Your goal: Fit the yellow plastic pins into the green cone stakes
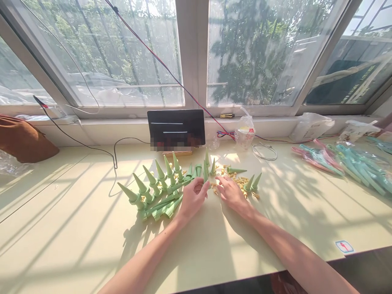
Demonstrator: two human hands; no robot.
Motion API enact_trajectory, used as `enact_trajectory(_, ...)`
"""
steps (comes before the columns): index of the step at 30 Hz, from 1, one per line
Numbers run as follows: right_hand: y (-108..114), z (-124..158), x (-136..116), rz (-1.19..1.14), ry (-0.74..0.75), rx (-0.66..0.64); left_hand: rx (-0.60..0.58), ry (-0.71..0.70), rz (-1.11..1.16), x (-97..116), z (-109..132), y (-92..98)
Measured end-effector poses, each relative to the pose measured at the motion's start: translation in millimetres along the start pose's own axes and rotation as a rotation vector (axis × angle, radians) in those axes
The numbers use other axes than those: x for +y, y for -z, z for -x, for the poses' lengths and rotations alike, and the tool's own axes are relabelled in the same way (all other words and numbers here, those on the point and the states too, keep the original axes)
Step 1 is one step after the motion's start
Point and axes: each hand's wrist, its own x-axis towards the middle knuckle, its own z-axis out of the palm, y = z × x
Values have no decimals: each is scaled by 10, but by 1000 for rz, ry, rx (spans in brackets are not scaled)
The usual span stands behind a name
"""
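My left hand [195, 199] is closed, thumb and fingers curled round the base of an upright green plastic cone [206, 170]. Just to its right, my right hand [232, 194] reaches over the table with fingers slightly bent and apart; nothing shows between them. Small yellow peg-like pieces [240, 179] lie scattered by its fingertips. Another green cone [213, 167] stands beyond the hands, and two more cones [249, 183] are at the right. On the left, a slanting row of green cones on collars [143, 187] stands behind a pile of green ribbed tubes [165, 206].
A black tablet [176, 128] leans near the window sill. Behind the pieces are a plastic-wrapped cup [245, 132] and a coiled white cable [265, 152]. Bagged pink and teal parts [352, 163] lie at the right, a brown cloth item [26, 139] at the left.
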Motion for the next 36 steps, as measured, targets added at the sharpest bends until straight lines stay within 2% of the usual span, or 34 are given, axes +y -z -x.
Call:
enact_trajectory(3,35,-14,-30,44,15,-23,37,-13,28,-29,-13,-5)
enact_trajectory(11,-41,-75,8,99,62,1,-4,-5,-8,23,3,-3)
enact_trajectory(18,-29,-97,-60,123,23,-29,-15,12,-25,17,-3,5)
enact_trajectory(23,-45,-83,-38,6,17,40,-35,20,-45,-7,1,15)
enact_trajectory(27,-2,-38,-59,-174,59,131,-59,26,-74,-13,11,17)
enact_trajectory(30,50,14,-117,-286,94,141,-84,29,-75,-3,19,16)
enact_trajectory(36,131,55,-207,-446,59,104,-138,22,-56,6,27,21)
